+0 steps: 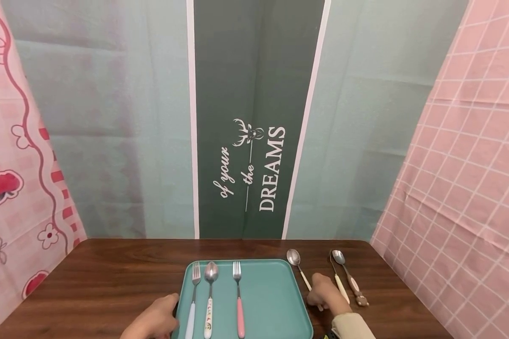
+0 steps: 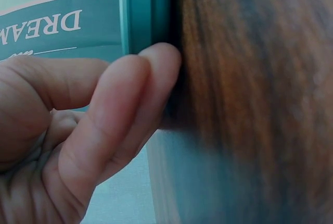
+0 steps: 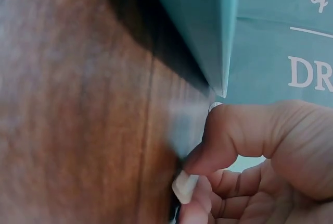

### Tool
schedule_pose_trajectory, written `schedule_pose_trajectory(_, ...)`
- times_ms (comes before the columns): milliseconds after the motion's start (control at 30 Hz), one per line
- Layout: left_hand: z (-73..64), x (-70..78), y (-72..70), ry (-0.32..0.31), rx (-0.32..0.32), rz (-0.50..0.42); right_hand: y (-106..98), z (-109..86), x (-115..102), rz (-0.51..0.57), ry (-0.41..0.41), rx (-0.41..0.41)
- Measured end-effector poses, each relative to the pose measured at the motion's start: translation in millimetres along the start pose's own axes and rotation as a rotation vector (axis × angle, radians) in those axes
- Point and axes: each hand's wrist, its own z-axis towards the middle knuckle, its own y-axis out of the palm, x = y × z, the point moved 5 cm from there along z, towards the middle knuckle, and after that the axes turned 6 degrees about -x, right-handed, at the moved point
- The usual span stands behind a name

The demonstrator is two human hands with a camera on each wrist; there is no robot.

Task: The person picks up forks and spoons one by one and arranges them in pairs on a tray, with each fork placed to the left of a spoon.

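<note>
One spoon (image 1: 305,279) in hand (image 1: 324,293), "DREAMS" (image 1: 273,169) behind

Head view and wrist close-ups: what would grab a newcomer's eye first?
Probably the white sideways lettering, DREAMS the largest word, on the dark green panel straight ahead. Next comes the teal tray on the brown table, bearing two forks and a spoon with a patterned handle. Then the hands: the left hand at the tray's left edge, the right hand just beyond its right, pinching another spoon's pale handle.

teal tray (image 1: 271,301): lying flat | white-handled spoon (image 1: 302,272): pinched, right of tray
</note>
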Motion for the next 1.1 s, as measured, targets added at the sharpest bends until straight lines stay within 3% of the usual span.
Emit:
schedule_pose_trajectory(267,0.4,0.8,-0.3,0.009,0.010,0.020,-3,-3.3,3,0.093,-0.004,0.033)
schedule_pose_trajectory(833,1.3,-0.6,-1.0,0.011,-0.005,-0.004,-12,-12.9,-7,0.081,-0.103,-0.007)
schedule_pose_trajectory(1100,1.1,-1.1,-1.1,0.023,-0.017,-0.013,-26,-21.9,-19,0.101,-0.047,0.005)
